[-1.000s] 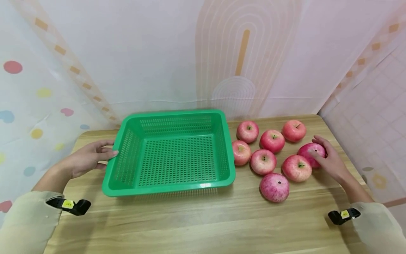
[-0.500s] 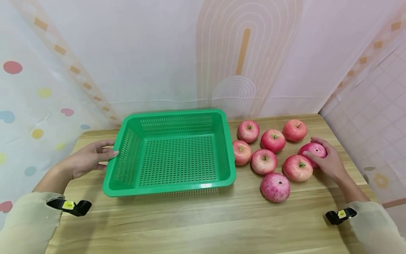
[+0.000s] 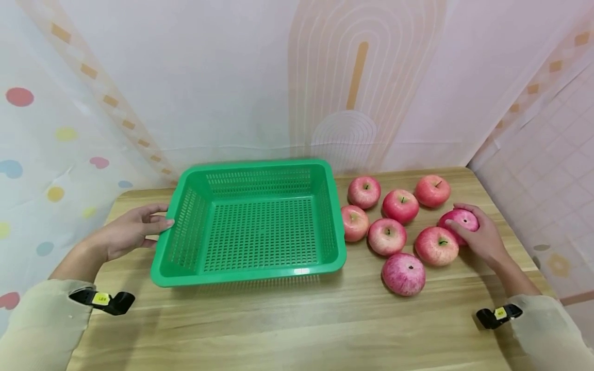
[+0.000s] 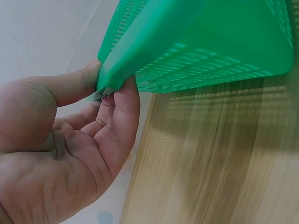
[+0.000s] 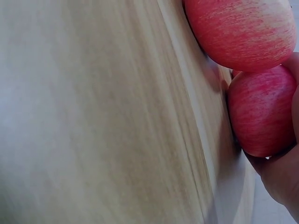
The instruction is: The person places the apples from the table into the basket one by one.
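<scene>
My left hand [image 3: 134,232] pinches the left rim of a green plastic basket [image 3: 248,277]. In the left wrist view its thumb lies on the rim's upper side and the fingers [image 4: 122,112] curl beneath it. The basket is rectangular, slotted, and has nothing in it. My right hand [image 3: 486,241] curls round a dark pink apple [image 3: 465,213], the rightmost of the group. That apple [image 5: 261,112] sits at the wooden surface in the right wrist view, right against a paler red apple [image 5: 243,32]. The far fingers are partly hidden behind the fruit.
Several other red and pink apples stand between the basket and my right hand, one apple [image 3: 355,224] partly behind the basket's right rim. The wooden table [image 3: 278,330] backs onto a patterned wall covering [image 3: 232,93]. Another covering [image 3: 557,170] rises on the right.
My right hand has come in from the right and lower, and its fingers have closed round the dark pink apple. The left hand and the basket keep their places.
</scene>
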The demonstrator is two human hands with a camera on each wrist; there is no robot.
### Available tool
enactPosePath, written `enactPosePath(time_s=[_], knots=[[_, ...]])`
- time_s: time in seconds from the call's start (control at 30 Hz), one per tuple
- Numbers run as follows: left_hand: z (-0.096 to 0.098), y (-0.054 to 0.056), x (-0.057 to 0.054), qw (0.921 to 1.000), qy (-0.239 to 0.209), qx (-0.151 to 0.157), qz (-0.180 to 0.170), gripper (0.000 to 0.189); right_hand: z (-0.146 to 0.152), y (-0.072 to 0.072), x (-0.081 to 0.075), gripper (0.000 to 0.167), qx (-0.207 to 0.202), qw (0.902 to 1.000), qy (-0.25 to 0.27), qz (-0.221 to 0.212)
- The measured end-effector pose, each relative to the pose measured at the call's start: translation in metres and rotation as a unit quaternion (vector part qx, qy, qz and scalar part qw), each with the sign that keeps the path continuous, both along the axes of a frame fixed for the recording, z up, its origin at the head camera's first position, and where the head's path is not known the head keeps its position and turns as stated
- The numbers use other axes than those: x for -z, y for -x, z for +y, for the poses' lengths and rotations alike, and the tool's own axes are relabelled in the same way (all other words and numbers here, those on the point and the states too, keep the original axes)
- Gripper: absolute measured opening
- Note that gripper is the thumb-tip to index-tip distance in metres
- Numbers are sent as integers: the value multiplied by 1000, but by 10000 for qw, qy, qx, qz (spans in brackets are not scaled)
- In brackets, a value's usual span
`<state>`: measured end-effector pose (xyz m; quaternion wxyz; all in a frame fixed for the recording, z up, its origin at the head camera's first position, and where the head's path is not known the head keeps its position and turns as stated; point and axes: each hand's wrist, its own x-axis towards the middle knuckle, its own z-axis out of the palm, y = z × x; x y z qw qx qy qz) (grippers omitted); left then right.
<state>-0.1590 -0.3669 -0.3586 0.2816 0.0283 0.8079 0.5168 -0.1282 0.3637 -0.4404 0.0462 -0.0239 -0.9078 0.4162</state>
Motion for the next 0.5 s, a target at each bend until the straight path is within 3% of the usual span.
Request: enactPosePath(time_s=[0.5], knots=[[0,-1,-1,10000,0,0,-29,66,1,4,-4,52,-84,9998,-44,155]])
